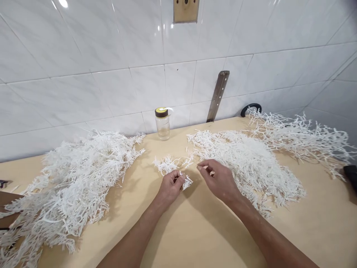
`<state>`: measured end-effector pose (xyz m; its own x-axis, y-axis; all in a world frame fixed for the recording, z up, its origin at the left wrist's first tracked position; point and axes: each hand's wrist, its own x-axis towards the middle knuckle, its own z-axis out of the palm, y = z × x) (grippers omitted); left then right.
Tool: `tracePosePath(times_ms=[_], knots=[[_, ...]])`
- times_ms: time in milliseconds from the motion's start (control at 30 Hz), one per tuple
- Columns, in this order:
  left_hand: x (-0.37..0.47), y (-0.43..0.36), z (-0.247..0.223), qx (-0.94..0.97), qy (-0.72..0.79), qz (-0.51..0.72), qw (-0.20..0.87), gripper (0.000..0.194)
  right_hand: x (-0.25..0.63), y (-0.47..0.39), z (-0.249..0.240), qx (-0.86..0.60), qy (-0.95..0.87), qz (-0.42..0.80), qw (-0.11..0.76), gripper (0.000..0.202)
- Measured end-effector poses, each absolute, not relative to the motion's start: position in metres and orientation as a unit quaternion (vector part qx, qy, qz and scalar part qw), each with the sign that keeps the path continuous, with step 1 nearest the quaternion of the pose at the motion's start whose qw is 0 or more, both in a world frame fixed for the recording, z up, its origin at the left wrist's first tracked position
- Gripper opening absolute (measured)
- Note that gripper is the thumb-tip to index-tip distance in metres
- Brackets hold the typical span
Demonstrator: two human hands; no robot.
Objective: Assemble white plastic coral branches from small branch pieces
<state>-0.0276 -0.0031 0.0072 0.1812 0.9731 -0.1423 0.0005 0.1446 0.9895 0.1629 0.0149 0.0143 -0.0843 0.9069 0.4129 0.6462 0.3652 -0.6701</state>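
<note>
My left hand [169, 187] is closed in a pinch on a small white branched plastic sprig [187, 182], whose fine tips stick out to the right of the thumb. Level with it and a little to the right, my right hand [219, 179] has thumb and forefinger pressed together; whatever lies between them is too small to make out. Just behind the left fingers, a loose clump of white sprigs [166, 164] spreads over the wooden tabletop [200, 230]. A thin white twig [187, 160] lies close to the right fingertips.
A large heap of white sprigs [86, 175] covers the left side. Another heap [248, 160] lies right, with longer branches [304, 136] behind it. A lidded clear jar [163, 126], a metal bar [218, 96] and a black ring [251, 108] stand by the tiled wall.
</note>
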Motion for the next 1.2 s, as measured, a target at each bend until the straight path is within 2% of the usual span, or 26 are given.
tracePosePath(times_ms=[67,167,667,867,1100,1200], knots=[[-0.026,-0.003,0.005,0.502,0.491,0.425,0.571,0.043,0.152,0.006,0.018,-0.506,-0.739,0.222,0.385,0.018],[-0.026,-0.003,0.001,0.518,0.502,0.427,0.545,0.039,0.141,-0.001,0.020,-0.496,-0.747,0.245,0.368,0.016],[-0.023,-0.006,0.008,0.612,0.544,0.373,0.437,0.031,0.139,-0.001,0.007,-0.503,-0.774,0.182,0.339,0.013],[-0.025,-0.004,0.011,0.610,0.516,0.370,0.474,0.035,0.135,0.000,0.002,-0.515,-0.769,0.164,0.343,0.011],[-0.024,-0.005,0.002,0.531,0.498,0.429,0.534,0.040,0.175,0.022,0.015,-0.670,-0.624,0.137,0.380,0.007],[-0.025,-0.005,0.003,0.495,0.495,0.437,0.565,0.044,0.185,0.024,0.022,-0.659,-0.612,0.133,0.417,0.015]])
